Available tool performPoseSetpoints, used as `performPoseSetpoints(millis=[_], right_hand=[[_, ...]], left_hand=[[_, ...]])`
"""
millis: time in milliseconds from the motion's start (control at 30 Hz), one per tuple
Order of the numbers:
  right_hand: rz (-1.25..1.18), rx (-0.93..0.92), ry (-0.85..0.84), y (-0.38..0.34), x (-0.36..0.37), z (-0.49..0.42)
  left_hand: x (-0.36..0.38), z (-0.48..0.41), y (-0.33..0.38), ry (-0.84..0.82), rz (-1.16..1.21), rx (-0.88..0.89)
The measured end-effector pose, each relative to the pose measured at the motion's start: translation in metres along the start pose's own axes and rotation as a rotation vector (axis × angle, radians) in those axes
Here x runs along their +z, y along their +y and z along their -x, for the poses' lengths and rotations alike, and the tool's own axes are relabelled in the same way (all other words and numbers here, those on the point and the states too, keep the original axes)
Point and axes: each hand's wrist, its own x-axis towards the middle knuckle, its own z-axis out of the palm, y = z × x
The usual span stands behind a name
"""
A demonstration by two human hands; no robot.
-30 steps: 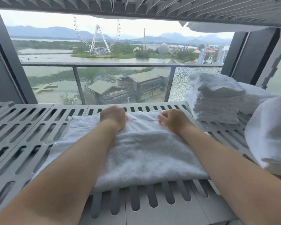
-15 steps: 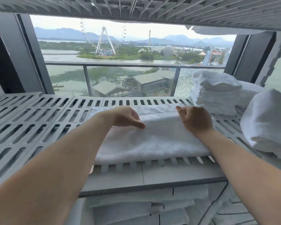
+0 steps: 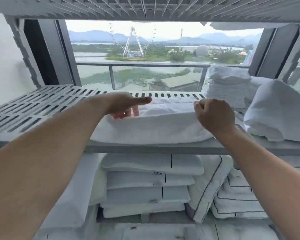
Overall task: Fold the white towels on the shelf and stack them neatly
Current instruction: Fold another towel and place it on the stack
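Fluffy matt terry-cloth white towel (image 3: 152,129) on a slotted, smooth grey plastic-looking shelf (image 3: 42,104)

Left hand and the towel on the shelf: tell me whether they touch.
Touching. The head view shows the left hand with its fingers tucked into the fold of the towel, cloth lapping over their tips.

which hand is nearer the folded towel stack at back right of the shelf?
Right. The right hand is at the right end of the laid-out towel, just left of the stack; the left hand is near its left end.
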Motion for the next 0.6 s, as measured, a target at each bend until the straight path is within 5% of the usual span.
performPoseSetpoints(millis=[67,233,467,600], right_hand=[[0.013,0.023,-0.159,-0.005,-0.013,0.013],[0.252,0.103,-0.789,-0.015,-0.040,0.030],[0.069,0.041,-0.498,-0.014,-0.020,0.035],[0.158,0.078,-0.675,0.000,0.005,0.024]], left_hand=[[0.017,0.013,-0.006,-0.039,-0.034,-0.044],[0.039,0.013,-0.019,0.311,-0.352,-0.020],[0.078,-0.013,-0.015,0.409,-0.314,0.039],[0.087,-0.038,-0.012,0.433,-0.250,0.071]])
